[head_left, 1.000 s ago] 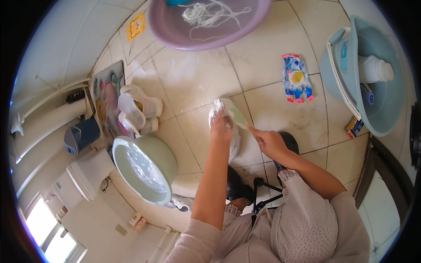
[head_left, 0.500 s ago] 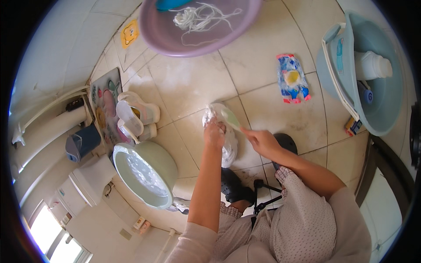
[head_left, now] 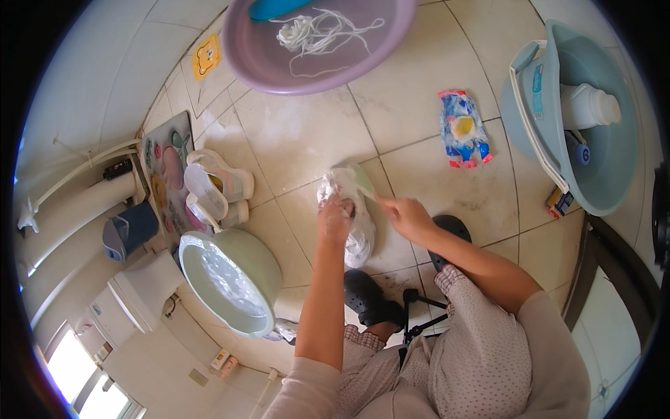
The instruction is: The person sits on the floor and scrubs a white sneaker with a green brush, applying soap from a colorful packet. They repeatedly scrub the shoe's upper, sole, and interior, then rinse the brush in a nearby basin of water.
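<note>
A white shoe (head_left: 361,237), wet and smeared with foam, is on the tiled floor in front of me. My left hand (head_left: 336,218) is closed on its upper part, with suds around the fingers. My right hand (head_left: 407,221) grips the handle of a pale green brush (head_left: 364,184). The brush head lies against the foamy far end of the shoe; its bristles are hidden.
A purple basin (head_left: 307,89) holds white shoelaces (head_left: 317,33). At the left stands a green basin (head_left: 262,269) of sudsy water, near clear plastic containers (head_left: 223,178). A blue-and-red detergent bag (head_left: 463,129) lies right, before a blue bucket (head_left: 523,115) with a white bottle (head_left: 590,105).
My left hand and the shoe's far end have shifted slightly left. The right hand has moved a little left too, bringing the brush further over the shoe.
</note>
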The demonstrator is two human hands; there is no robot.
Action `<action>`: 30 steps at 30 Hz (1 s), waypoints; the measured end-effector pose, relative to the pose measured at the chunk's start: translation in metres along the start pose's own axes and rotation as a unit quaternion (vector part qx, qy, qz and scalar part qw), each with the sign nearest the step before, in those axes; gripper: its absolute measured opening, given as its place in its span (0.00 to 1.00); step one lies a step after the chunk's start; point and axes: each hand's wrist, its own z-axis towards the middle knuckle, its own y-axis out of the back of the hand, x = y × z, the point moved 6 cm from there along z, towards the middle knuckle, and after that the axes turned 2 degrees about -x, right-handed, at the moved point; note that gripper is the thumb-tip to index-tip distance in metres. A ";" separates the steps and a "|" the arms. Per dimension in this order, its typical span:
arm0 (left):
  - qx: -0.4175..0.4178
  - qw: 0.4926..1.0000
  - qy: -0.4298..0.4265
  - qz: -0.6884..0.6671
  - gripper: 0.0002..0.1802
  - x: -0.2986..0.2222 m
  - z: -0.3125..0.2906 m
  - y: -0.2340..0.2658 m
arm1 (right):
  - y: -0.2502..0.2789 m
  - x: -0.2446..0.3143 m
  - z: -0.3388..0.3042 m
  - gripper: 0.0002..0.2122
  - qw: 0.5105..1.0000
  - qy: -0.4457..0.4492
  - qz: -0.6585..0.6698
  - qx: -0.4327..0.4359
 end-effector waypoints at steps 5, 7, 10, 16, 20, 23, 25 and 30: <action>-0.212 0.954 0.036 0.208 0.26 -0.022 -0.017 -0.026 | 0.009 -0.014 0.010 0.21 0.999 0.026 0.023 -0.017; -0.222 0.899 0.037 0.376 0.27 -0.028 -0.014 -0.018 | 0.012 -0.026 -0.004 0.21 0.999 0.030 0.031 -0.016; -0.162 0.756 -0.025 0.634 0.26 -0.024 -0.012 -0.004 | 0.008 -0.034 -0.015 0.21 0.997 0.042 0.051 -0.033; -0.036 0.706 -0.101 0.700 0.21 -0.008 0.002 0.002 | 0.014 -0.007 0.040 0.20 0.999 0.012 -0.019 0.032; 0.004 0.490 -0.242 0.837 0.22 -0.013 -0.003 0.033 | 0.002 -0.001 0.031 0.19 0.998 0.003 -0.012 0.065; 0.016 0.568 -0.094 0.817 0.29 -0.016 -0.002 0.023 | 0.004 -0.010 0.016 0.19 0.998 0.012 0.010 0.062; -0.009 0.645 0.007 0.764 0.31 -0.022 -0.006 -0.010 | 0.004 -0.016 0.018 0.18 0.999 0.019 0.023 0.037; 0.116 0.410 -0.187 0.885 0.19 -0.012 -0.014 -0.002 | 0.000 -0.004 0.072 0.17 0.997 0.051 -0.041 0.035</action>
